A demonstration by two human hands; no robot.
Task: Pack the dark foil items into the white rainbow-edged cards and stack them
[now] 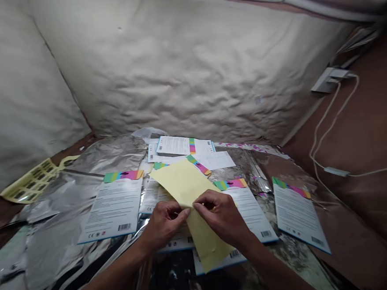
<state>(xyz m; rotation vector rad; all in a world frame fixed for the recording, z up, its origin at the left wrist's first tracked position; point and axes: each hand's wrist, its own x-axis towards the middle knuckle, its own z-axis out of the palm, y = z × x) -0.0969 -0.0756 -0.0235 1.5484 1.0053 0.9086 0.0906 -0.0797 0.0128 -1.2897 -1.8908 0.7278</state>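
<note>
A pale yellow sheet (186, 181) is held up in front of me, pinched near its middle, one part reaching up and left, the other hanging down. My left hand (167, 222) is closed on its left edge, thumb and fingertips together. Close beside it, my right hand (220, 211) pinches the same sheet, its thumb tip near the left one. Behind and below the sheet lie white printed packets with multicoloured top bands, such as the left packet (113, 208) and another packet (256, 211) to the right. The sheet hides parts of several packets.
Another packet (299, 217) lies far right. A packet stack (180, 146) sits at the back, by the pale wrinkled wall covering (191, 74). Crumpled clear plastic (60, 234) covers the left side. A yellow label sheet (33, 180) lies far left. Cables hang from a white socket block (331, 79).
</note>
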